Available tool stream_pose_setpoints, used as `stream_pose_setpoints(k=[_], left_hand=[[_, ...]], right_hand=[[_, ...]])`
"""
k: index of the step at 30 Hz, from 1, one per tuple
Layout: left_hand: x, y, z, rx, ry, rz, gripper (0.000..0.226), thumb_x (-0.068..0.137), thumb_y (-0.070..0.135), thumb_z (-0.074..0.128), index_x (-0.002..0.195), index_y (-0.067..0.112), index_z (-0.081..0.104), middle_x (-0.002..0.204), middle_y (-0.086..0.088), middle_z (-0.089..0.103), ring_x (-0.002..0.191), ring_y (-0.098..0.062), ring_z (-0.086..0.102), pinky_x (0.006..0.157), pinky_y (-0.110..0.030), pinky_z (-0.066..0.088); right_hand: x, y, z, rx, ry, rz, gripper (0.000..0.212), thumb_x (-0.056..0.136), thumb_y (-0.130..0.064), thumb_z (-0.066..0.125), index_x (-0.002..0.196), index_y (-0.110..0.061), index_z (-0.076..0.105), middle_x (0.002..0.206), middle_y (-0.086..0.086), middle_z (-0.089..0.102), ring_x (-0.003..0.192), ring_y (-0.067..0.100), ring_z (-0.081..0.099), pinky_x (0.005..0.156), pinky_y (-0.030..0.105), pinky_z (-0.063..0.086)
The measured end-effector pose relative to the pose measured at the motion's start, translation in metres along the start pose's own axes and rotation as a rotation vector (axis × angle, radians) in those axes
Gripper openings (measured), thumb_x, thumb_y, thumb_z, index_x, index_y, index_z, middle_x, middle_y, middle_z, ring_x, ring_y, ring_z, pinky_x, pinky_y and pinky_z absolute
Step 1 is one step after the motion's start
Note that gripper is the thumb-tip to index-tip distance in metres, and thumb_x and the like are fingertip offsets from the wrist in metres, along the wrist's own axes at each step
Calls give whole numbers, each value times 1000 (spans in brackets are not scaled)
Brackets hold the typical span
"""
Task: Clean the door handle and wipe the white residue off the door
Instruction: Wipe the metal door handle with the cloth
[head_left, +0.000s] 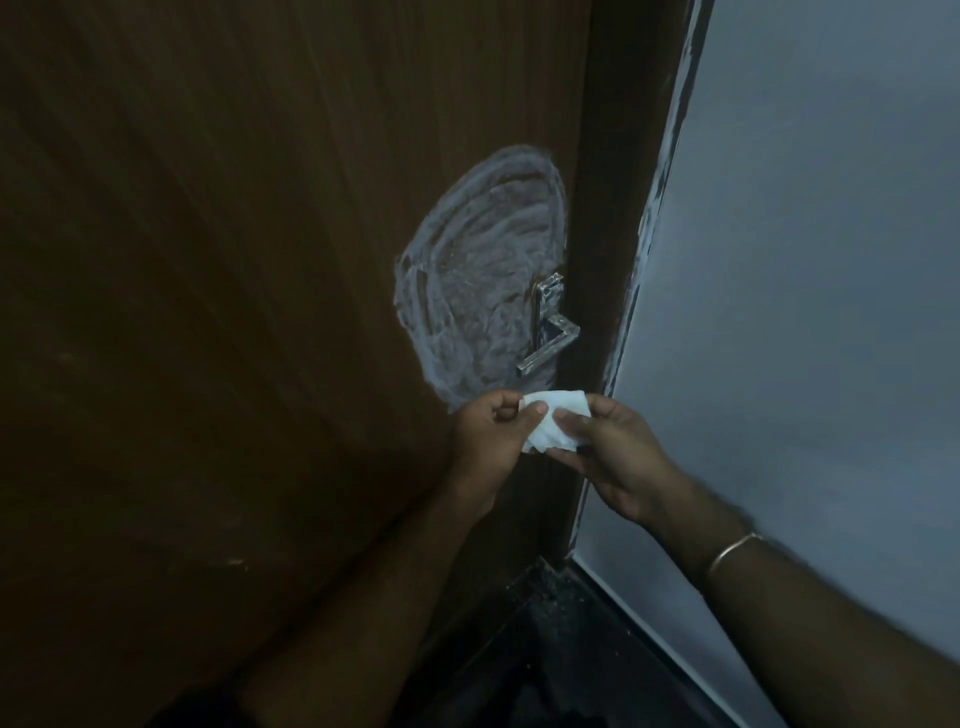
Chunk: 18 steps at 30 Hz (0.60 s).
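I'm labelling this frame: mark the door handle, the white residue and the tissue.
door handle (545, 338): head view, on the metal lever.
white residue (478, 270): head view, middle of the smear.
tissue (711, 423): head view, on its crumpled centre.

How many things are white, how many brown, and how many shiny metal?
White: 2, the wipe and the residue
Brown: 1, the door
Shiny metal: 2, the handle and the bangle
Total: 5

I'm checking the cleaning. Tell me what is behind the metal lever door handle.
Behind the metal lever door handle lies the brown wooden door, smeared with a swirled patch of white residue reaching left and above. Whether residue sits directly under the handle's plate is hidden.
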<state>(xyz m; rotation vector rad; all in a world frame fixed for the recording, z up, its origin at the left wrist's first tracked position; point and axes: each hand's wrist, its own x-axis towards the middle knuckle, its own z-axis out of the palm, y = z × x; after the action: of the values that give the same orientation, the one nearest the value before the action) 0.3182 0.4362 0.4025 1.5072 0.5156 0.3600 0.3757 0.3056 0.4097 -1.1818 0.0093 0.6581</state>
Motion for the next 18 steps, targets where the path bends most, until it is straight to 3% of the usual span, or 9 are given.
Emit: stream_pose_setpoints(k=[7, 11, 13, 15, 18], left_hand=[[20, -3, 0, 51, 47, -45, 12, 90, 20, 72, 100, 14, 68, 91, -4, 75, 75, -10, 73, 58, -20, 56], [35, 3, 1, 118, 164, -72, 7, 93, 27, 67, 94, 20, 68, 83, 1, 72, 72, -7, 69, 59, -21, 55], [42, 6, 2, 184, 224, -67, 3, 93, 26, 66, 92, 23, 66, 86, 2, 70, 78, -10, 67, 61, -22, 52], [47, 8, 5, 213, 249, -57, 5, 93, 23, 66, 91, 28, 65, 87, 6, 69, 77, -4, 63, 56, -14, 45], [50, 12, 13, 293, 234, -44, 15, 94, 23, 63, 85, 35, 61, 83, 12, 64, 74, 3, 60, 54, -10, 40]], right_hand=[[20, -6, -1, -78, 66, -2, 19, 89, -5, 69, 108, -2, 68, 102, 15, 75, 88, 29, 75, 66, 34, 60], [36, -20, 2, -169, 128, -94, 11, 90, -6, 68, 101, -7, 67, 103, 14, 72, 87, 29, 73, 58, 31, 59], [44, -27, 3, -294, 175, -204, 8, 91, -9, 68, 96, -16, 67, 103, 9, 69, 88, 27, 71, 56, 31, 60], [51, -33, 2, -527, 231, -411, 10, 90, -13, 68, 93, -22, 67, 98, 0, 68, 86, 22, 69, 59, 29, 61], [57, -44, 3, -824, 254, -856, 16, 84, -5, 67, 89, -20, 68, 86, -5, 64, 79, 11, 61, 67, 2, 43]])
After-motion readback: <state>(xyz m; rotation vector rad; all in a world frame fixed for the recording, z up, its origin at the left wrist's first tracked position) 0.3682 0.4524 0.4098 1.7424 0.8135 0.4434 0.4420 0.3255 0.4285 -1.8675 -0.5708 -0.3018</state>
